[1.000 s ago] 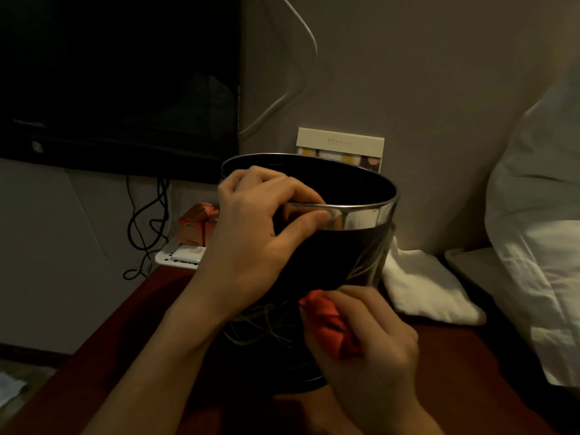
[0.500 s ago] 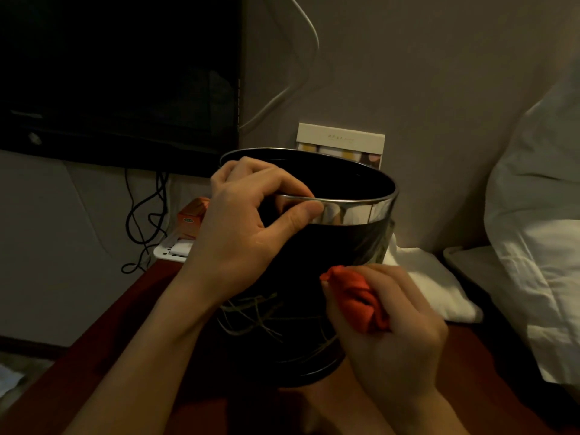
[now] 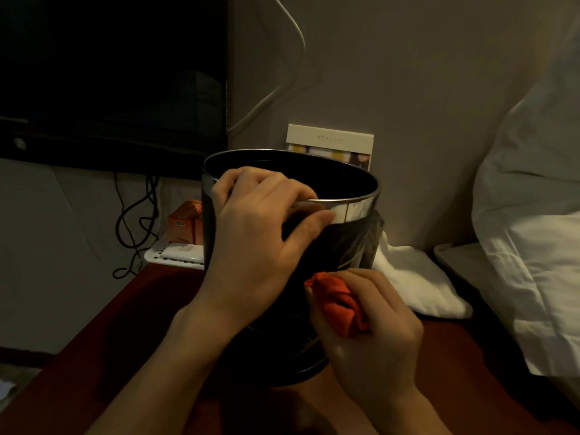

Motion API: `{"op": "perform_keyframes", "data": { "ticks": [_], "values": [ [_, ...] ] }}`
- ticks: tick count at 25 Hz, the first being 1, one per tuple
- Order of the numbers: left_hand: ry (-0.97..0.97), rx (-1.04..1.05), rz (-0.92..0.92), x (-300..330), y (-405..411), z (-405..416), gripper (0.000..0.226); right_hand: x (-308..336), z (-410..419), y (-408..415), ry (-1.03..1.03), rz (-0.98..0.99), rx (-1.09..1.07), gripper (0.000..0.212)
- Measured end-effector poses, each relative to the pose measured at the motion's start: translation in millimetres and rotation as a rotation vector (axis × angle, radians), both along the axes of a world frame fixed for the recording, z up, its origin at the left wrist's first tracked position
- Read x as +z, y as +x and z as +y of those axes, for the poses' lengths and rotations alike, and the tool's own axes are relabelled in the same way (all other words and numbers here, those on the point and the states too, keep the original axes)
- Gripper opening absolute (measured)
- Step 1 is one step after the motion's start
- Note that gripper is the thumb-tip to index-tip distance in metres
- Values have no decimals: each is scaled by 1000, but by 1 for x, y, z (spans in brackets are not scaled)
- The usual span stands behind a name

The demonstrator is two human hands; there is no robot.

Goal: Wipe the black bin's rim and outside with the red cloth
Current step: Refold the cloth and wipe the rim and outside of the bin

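Left hand [image 3: 257, 233] hooked over bin rim [image 3: 354, 206], thumb outside; right hand [image 3: 370, 328] fisted around red cloth [image 3: 340, 301], forearms extended.

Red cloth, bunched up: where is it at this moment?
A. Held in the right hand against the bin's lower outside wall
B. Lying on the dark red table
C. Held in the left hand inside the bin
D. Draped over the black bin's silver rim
A: the bunched red cloth sits in the right hand at the round black bin's side, while the left hand grips the rim.
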State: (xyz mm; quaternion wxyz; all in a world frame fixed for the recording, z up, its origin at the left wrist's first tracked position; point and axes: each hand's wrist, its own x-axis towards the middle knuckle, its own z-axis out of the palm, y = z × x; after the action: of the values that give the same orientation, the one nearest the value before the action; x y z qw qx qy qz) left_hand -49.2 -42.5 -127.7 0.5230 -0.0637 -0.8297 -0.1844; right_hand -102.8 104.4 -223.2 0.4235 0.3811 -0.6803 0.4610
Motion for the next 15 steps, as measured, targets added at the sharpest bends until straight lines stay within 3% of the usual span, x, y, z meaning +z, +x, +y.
{"op": "perform_keyframes", "data": {
  "ticks": [8, 15],
  "values": [
    [111, -110, -3, 4, 5, -13, 10, 46, 24, -1, -174, 1, -120, 21],
    [117, -132, -14, 4, 6, -13, 8, 25, -1, 15, 16, 7, -13, 20]
  ]
}}
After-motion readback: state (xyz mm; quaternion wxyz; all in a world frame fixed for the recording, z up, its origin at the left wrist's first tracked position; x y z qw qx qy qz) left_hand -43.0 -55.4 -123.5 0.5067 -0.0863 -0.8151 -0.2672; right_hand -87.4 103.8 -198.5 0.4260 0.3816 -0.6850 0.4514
